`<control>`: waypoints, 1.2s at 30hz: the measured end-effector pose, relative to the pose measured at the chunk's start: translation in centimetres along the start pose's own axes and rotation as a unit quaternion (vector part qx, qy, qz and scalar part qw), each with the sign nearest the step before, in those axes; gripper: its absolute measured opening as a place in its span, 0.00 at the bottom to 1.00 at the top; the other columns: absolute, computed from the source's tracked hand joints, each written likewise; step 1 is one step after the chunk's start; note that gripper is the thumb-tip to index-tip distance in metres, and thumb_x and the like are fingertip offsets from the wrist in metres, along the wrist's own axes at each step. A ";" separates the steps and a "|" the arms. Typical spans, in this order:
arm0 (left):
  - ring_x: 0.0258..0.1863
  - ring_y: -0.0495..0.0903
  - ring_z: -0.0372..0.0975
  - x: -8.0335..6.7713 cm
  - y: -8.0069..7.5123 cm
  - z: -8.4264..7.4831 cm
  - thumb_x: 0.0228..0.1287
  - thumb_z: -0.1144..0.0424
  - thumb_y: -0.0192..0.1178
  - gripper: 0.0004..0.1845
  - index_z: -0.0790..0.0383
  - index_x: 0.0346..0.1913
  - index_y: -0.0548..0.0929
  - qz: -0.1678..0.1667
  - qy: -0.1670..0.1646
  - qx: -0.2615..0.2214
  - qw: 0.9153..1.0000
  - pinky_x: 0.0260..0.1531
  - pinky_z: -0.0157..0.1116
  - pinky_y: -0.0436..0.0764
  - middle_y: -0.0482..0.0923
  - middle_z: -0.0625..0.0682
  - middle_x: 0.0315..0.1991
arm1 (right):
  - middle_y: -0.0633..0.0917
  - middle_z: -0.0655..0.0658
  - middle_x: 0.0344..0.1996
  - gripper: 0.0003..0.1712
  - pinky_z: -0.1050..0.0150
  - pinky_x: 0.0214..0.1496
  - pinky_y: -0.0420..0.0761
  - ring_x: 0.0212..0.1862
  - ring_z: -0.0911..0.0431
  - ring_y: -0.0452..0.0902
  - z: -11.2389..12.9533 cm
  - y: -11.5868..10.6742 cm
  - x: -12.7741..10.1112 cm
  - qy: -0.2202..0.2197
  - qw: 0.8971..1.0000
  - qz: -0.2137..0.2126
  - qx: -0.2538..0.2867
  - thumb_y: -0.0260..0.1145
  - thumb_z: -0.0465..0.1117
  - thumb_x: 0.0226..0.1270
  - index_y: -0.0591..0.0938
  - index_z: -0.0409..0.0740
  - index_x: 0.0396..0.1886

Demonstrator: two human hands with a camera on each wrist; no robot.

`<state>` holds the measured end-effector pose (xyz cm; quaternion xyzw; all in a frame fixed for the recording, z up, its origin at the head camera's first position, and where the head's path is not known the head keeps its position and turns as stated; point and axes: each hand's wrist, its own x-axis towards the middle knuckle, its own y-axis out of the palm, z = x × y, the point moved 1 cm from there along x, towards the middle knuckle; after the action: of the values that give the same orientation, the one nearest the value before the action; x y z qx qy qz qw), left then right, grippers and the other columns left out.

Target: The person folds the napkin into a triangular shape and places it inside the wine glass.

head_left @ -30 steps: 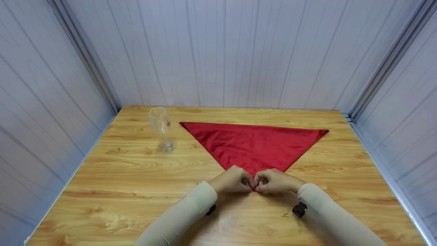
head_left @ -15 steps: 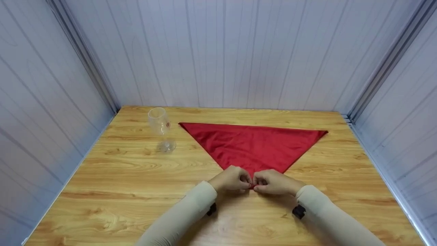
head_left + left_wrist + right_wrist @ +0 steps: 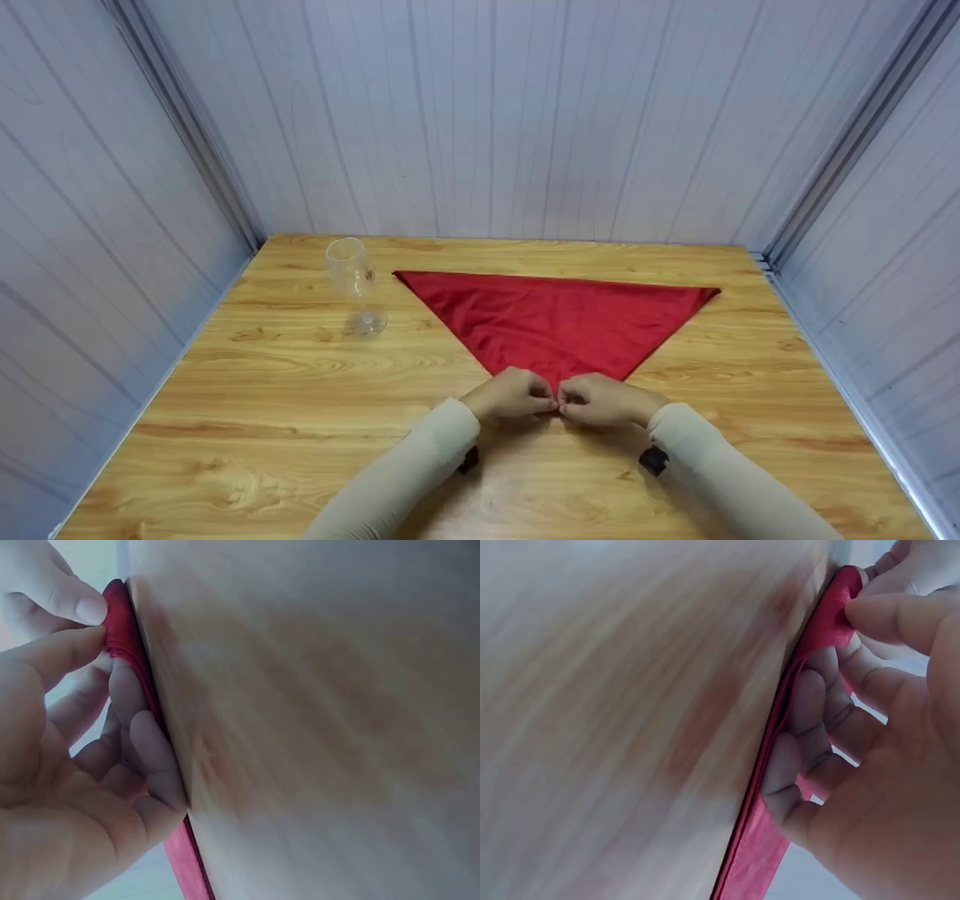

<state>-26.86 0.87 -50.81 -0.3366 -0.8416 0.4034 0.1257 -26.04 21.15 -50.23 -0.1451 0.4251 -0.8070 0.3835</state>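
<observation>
A red cloth (image 3: 555, 322) lies on the table as a triangle, its long edge at the back and one corner toward the person. At that near corner my left hand (image 3: 510, 393) pinches the cloth between thumb and fingers. Right beside it, my right hand (image 3: 609, 399) pinches the same corner, the fingertips of both hands almost meeting. In the left wrist view the cloth's edge (image 3: 124, 626) is rolled over at the thumb tips. The right wrist view shows the folded cloth layers (image 3: 832, 619) between thumb and curled fingers.
A clear stemmed glass (image 3: 349, 270) stands upright on the wooden table (image 3: 300, 420), left of the cloth. Pale panel walls (image 3: 487, 120) enclose the table at the back and both sides. A dark wrist device (image 3: 654, 460) sits under the right sleeve.
Both hands stay at the near corner, with slight fingertip movement there; the corner's tip, seen below the fingers earlier, now shows less. The glass and the rest of the cloth stay in place.
</observation>
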 end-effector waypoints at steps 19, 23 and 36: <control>0.26 0.71 0.30 0.4 0.4 0.4 0.65 0.60 0.68 0.08 0.55 0.28 0.84 -0.033 -0.016 0.003 0.999 0.31 0.28 0.73 0.75 0.39 0.21 | 0.69 0.58 0.19 0.15 0.65 0.33 0.68 0.26 0.64 0.65 -0.1 -0.5 0.8 0.052 0.998 0.029 -0.038 0.60 0.39 0.71 0.72 0.51 0.21; 0.29 0.74 0.30 0.3 0.1 0.3 0.63 0.67 0.68 0.02 0.58 0.34 0.86 -0.040 0.031 0.008 0.999 0.34 0.26 0.74 0.80 0.41 0.26 | 0.72 0.56 0.21 0.13 0.64 0.34 0.69 0.28 0.62 0.67 -0.2 -0.9 0.9 0.073 0.996 0.031 -0.029 0.62 0.42 0.72 0.73 0.49 0.26; 0.34 0.81 0.27 -0.8 -0.2 -0.1 0.54 0.64 0.77 0.08 0.56 0.39 0.92 -0.051 0.064 0.086 0.993 0.37 0.23 0.77 0.87 0.41 0.34 | 0.76 0.56 0.26 0.03 0.62 0.38 0.71 0.31 0.61 0.70 -0.5 -1.0 0.8 0.091 0.995 0.050 -0.012 0.60 0.38 0.71 0.77 0.49 0.35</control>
<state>-26.27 0.32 -50.51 -0.3065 -0.8100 0.4449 0.2282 -27.30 21.18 -49.79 -0.0542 0.4749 -0.7915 0.3809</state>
